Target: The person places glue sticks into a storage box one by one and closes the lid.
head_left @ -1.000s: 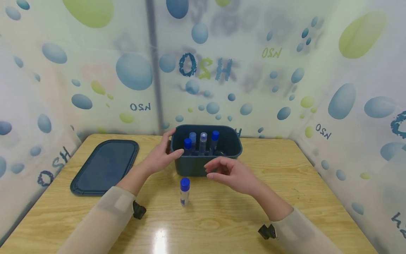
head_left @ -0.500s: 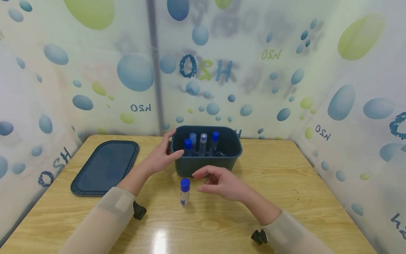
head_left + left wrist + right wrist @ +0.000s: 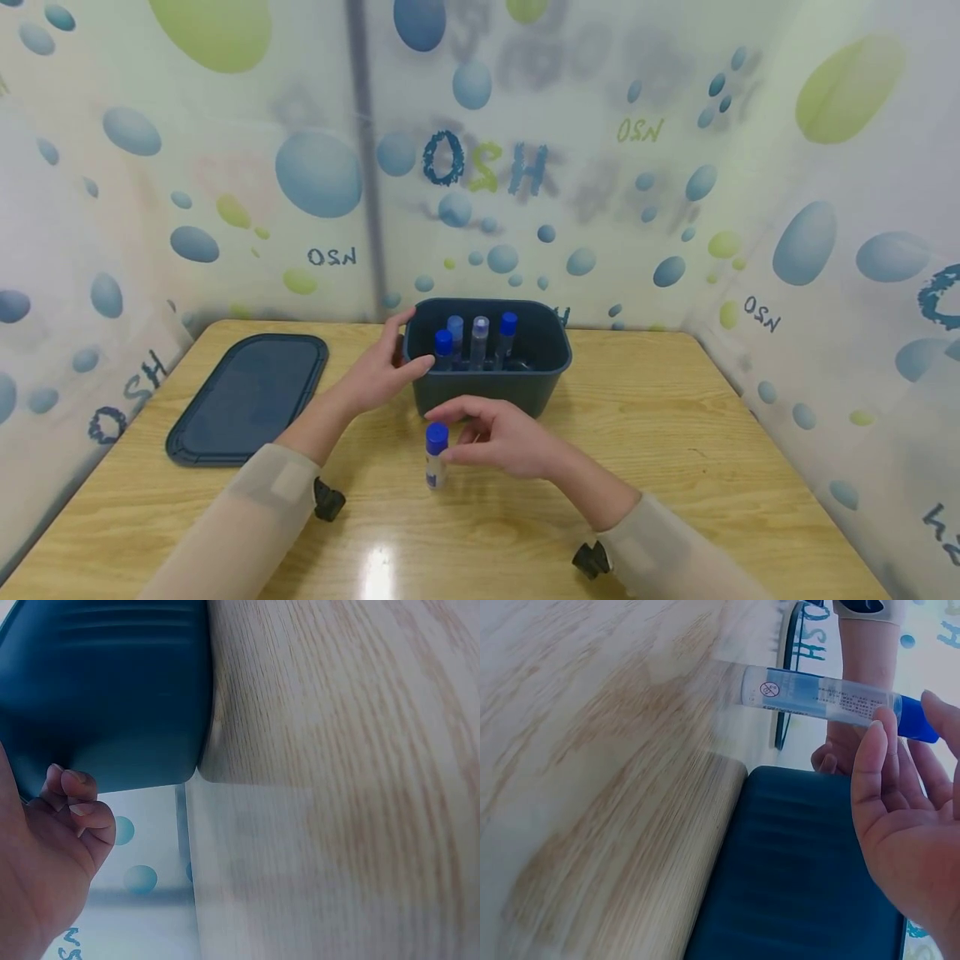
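Observation:
A glue stick [image 3: 437, 456] with a blue cap and a clear, printed body stands upright on the table in front of the dark blue bin [image 3: 487, 390]. My right hand [image 3: 502, 437] curves loosely around its right side, thumb and fingers still spread about the capped end. In the right wrist view the glue stick [image 3: 817, 696] appears sideways, its cap beside the fingertips. My left hand [image 3: 381, 371] holds the bin's left end, thumb at the front rim and index finger at the back corner. Its other fingers [image 3: 94, 817] are curled beside the bin wall [image 3: 112, 697].
Several similar tubes, among them a blue-capped one [image 3: 508, 329] and a clear-topped one [image 3: 480, 337], stand inside the bin. A dark blue lid [image 3: 251, 400] lies flat at the left of the wooden table [image 3: 660, 417]. A patterned curtain [image 3: 600, 167] closes off the back and sides.
My right hand has moved left and toward me, from the bin's front to the glue stick. The left hand stays at the bin, and the glue stick has not moved.

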A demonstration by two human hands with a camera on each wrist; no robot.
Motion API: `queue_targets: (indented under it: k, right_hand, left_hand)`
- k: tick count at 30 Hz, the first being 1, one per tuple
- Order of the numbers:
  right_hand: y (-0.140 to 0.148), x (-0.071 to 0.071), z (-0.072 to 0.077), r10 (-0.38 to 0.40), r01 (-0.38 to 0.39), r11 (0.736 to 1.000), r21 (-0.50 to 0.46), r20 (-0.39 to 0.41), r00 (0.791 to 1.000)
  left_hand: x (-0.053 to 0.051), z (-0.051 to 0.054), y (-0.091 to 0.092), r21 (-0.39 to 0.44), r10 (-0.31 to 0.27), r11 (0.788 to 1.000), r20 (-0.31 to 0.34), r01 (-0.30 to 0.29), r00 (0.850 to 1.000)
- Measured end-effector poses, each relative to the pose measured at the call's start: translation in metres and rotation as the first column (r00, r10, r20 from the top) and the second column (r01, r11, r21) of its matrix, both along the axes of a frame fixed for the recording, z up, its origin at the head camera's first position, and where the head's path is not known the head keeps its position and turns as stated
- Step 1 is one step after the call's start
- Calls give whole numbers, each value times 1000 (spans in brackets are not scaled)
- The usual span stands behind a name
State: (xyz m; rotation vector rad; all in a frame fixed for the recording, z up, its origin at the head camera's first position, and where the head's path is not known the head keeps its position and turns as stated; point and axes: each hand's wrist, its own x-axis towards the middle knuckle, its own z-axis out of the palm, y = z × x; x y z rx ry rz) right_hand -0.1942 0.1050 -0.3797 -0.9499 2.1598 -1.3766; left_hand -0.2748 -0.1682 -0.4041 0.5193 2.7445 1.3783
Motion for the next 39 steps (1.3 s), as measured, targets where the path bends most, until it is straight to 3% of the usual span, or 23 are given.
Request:
queue_targets:
  k: [14,26,32,39]
  right_hand:
    - [-3,1,1,-19,19,999,41,5,1000]
    - [3,2,2,-20,24,999,42,-93,995]
    - [12,7,12,-25,27,1000,12,-145,989]
    - [26,9,32,-91,85,996,-37,-199,976]
  left_hand:
    - [1,0,1,-6,0,1000,-3,0,1000]
    - [1,-1,0,3,-11,1000,-2,11,1000]
    - [1,-1,0,13,-15,1000,1,14,1000]
    - [0,0,0,-3,-8,1000,0,8,1000]
